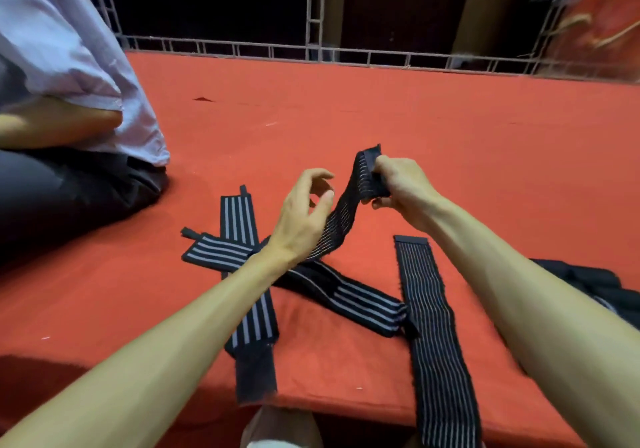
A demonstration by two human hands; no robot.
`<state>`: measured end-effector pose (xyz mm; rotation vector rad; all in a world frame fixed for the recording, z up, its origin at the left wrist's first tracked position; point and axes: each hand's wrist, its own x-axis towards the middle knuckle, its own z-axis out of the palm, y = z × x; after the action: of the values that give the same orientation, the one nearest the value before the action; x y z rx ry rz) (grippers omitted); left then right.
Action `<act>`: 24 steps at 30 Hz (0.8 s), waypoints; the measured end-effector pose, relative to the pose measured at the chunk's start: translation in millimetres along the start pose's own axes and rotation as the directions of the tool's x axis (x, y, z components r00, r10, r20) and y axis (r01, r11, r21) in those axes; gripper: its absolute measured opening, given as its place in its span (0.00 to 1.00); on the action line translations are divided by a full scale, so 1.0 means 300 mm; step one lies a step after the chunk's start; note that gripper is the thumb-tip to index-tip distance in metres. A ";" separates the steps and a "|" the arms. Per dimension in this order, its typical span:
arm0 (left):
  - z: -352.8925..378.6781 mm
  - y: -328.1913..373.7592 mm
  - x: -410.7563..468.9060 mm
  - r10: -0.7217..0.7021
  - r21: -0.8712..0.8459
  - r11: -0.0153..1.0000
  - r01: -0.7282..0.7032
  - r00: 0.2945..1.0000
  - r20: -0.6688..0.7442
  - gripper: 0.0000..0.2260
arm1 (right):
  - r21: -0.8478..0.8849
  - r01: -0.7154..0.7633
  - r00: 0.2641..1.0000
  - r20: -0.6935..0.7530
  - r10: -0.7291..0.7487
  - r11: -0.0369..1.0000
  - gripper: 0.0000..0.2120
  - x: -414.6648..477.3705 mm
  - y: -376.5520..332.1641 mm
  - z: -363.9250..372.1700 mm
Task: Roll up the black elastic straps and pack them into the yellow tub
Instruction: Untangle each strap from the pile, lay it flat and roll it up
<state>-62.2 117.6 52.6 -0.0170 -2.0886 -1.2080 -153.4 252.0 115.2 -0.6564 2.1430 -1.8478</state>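
The right hand [398, 187] pinches the top end of a black strap [346, 205], raised above the red table [450, 135]. Its length slopes down and left toward the other straps [433, 309] lying flat. The left hand [304, 215], fingers relaxed and empty, hovers just beside its middle. No yellow tub is in view.

No text, label or number can be read anywhere

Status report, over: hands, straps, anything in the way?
Right hand pinches end of raised strap. Left hand open beside it. Other straps lie crossed on red cloth. Yellow tub not in view.
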 end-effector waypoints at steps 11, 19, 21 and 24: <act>0.069 0.130 0.025 -0.173 -0.187 0.927 0.325 0.813 0.556 0.17 | 0.435 0.043 0.946 0.271 -0.176 0.899 0.11 -0.130 -0.155 -0.157; 0.054 0.207 -0.026 -0.223 -0.245 0.857 0.453 0.756 0.616 0.09 | 0.432 0.073 0.974 0.161 -0.157 0.899 0.13 -0.110 -0.125 -0.207; 0.068 0.194 -0.048 -0.250 -0.248 0.819 0.517 0.711 0.657 0.12 | 0.310 0.065 0.994 0.069 -0.090 0.949 0.12 -0.087 -0.077 -0.210; 0.097 0.135 -0.088 -0.344 -0.215 0.730 0.649 0.621 0.704 0.16 | 0.085 -0.004 1.000 -0.011 0.005 0.996 0.04 -0.036 0.025 -0.213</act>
<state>-45.1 171.0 58.7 -0.0377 -2.3840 -2.3158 -174.6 313.7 117.7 -0.6235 2.0580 -1.9322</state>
